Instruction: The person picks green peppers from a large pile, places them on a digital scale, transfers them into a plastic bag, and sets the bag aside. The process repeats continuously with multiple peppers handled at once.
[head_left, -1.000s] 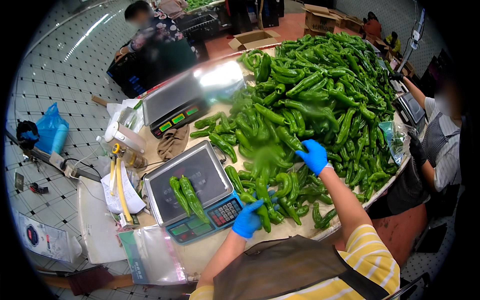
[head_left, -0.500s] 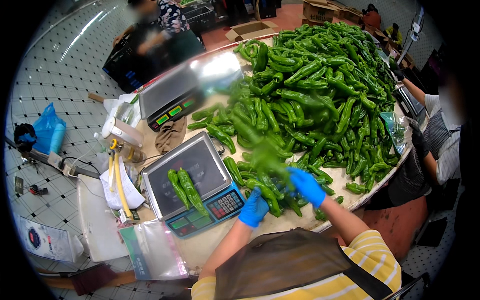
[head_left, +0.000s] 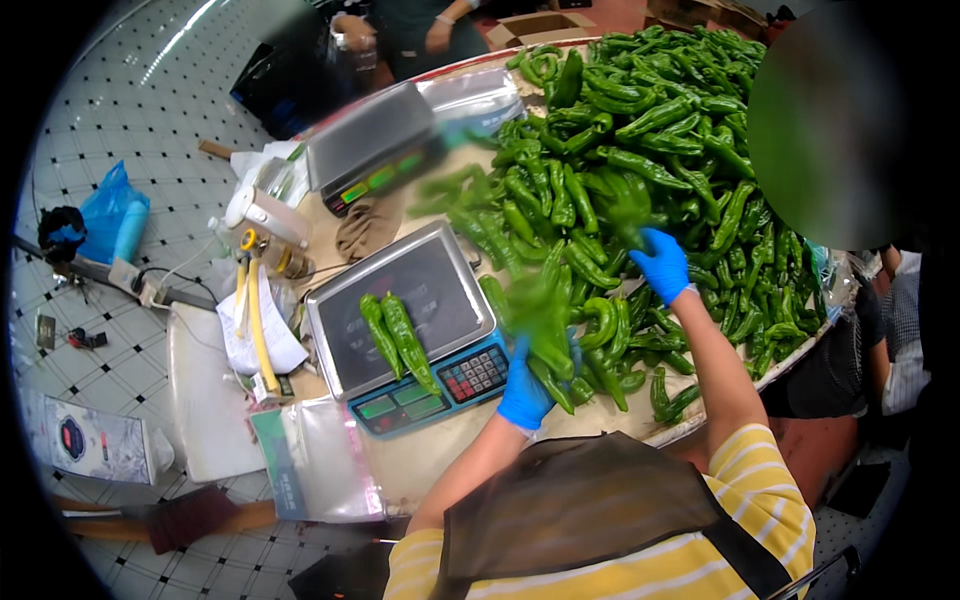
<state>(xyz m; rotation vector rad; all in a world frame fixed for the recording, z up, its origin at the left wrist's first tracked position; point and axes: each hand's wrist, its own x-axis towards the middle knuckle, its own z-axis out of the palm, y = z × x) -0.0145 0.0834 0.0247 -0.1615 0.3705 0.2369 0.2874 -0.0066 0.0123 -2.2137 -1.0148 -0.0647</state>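
While the left hand [head_left: 525, 393] holds peppers [head_left: 553, 357], one blue scale [head_left: 442, 285] bears two peppers [head_left: 404, 338].

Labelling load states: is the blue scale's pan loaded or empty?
Loaded. Two green peppers lie side by side on the metal pan of the blue scale.

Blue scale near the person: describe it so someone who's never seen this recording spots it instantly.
Find the big heap of green peppers. Left of its near end, beside the person's gloved left hand, sits the blue scale. Unlike the dark scale behind it, its front is bright blue and two peppers lie on it.
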